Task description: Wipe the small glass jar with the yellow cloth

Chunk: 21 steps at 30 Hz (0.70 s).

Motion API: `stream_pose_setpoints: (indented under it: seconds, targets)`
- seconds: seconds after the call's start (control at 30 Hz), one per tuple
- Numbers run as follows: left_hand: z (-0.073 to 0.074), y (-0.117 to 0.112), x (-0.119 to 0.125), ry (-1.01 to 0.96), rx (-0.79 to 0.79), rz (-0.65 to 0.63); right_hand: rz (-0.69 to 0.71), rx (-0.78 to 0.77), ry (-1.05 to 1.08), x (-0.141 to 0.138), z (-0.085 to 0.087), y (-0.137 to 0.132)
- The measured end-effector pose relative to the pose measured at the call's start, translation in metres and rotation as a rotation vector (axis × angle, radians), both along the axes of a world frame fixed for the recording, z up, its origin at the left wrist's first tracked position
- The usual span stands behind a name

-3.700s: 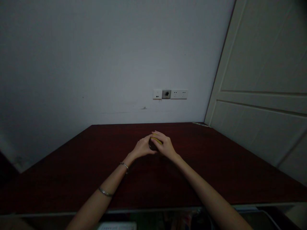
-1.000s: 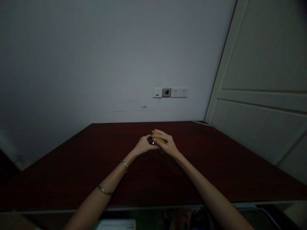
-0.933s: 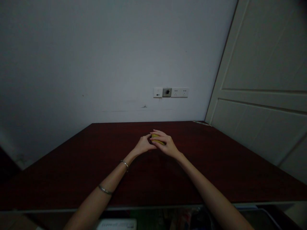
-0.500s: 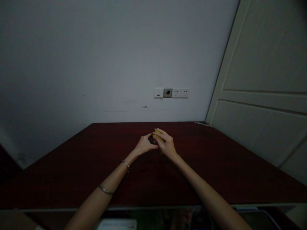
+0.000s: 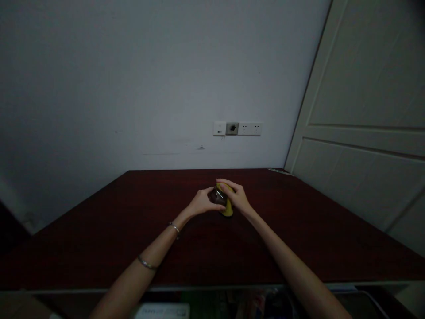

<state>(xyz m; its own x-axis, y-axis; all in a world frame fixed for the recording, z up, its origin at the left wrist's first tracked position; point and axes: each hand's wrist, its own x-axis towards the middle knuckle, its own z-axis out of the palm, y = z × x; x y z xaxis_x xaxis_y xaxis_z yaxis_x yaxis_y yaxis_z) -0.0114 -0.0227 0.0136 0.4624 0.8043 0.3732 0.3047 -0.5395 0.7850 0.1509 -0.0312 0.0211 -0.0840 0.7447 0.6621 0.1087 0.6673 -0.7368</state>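
Observation:
Both hands meet over the middle of a dark red table point(image 5: 133, 230). My left hand point(image 5: 200, 204) is closed round a small dark glossy object point(image 5: 217, 197); I cannot make out what that object is. My right hand point(image 5: 239, 199) is closed on a yellow piece point(image 5: 228, 211) pressed against the dark object's right side. The yellow piece shows below and above my right fingers. Two thin bangles sit on my left forearm point(image 5: 146, 265).
A white wall stands behind the table with a row of sockets point(image 5: 237, 129). A white panelled door point(image 5: 365, 124) rises at the right. Below the table's near edge lie dim items, among them a white box point(image 5: 162, 311).
My hands have drawn slightly apart and turned, so the dark object and the lower part of the yellow piece now show between them. The arms stay in the same place.

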Motion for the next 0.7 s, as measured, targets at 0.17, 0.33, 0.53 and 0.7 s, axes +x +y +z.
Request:
stream_pose_setpoints:
  seconds: [0.17,0.33,0.53,0.7]
  targets:
    - [0.0008,0.0018,-0.0024,-0.172,-0.314,-0.122,0.147,0.024,-0.057,0.0093,0.0057,-0.0034]
    - [0.0053,0.0005,-0.0065,-0.235,-0.418,-0.107,0.204,0.103,-0.16,0.0087,0.0057,-0.0078]
    - [0.0029,0.0031,-0.0063,-0.283,-0.501,-0.099,0.128,0.106,-0.214,0.0035,-0.0003,-0.0079]
    - [0.0004,0.006,-0.0078,-0.254,-0.543,-0.125,0.116,0.043,-0.169,0.0022,-0.0028,-0.0072]
